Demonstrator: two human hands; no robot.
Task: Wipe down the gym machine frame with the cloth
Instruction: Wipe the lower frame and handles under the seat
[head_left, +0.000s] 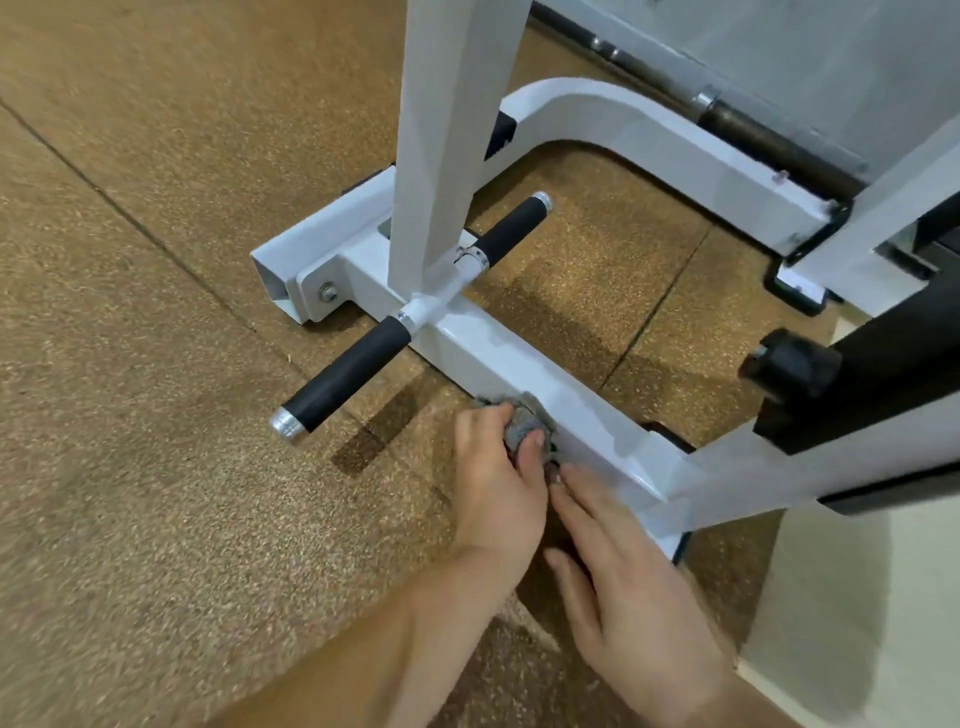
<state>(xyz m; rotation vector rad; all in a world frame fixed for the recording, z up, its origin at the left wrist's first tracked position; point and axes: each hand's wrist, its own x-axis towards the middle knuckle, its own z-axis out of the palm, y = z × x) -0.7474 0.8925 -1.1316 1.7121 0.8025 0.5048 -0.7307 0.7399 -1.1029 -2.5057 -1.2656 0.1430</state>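
The white gym machine frame (498, 358) runs low across the floor from the upper left to the lower right, with an upright post rising from it. A small grey cloth (522, 423) is bunched against the near side of the low white beam. My left hand (501, 483) grips the cloth and presses it to the beam. Just to its right, my right hand (623, 577) lies with straight fingers against the lower side of the same beam, its fingertips close to the cloth.
Two black foam-covered pegs (343, 379) with silver end caps stick out sideways from the post's base. A black padded part (852, 379) hangs over the beam at the right. A barbell (753, 130) lies along the wall behind. Brown speckled rubber flooring (156, 415) surrounds the frame.
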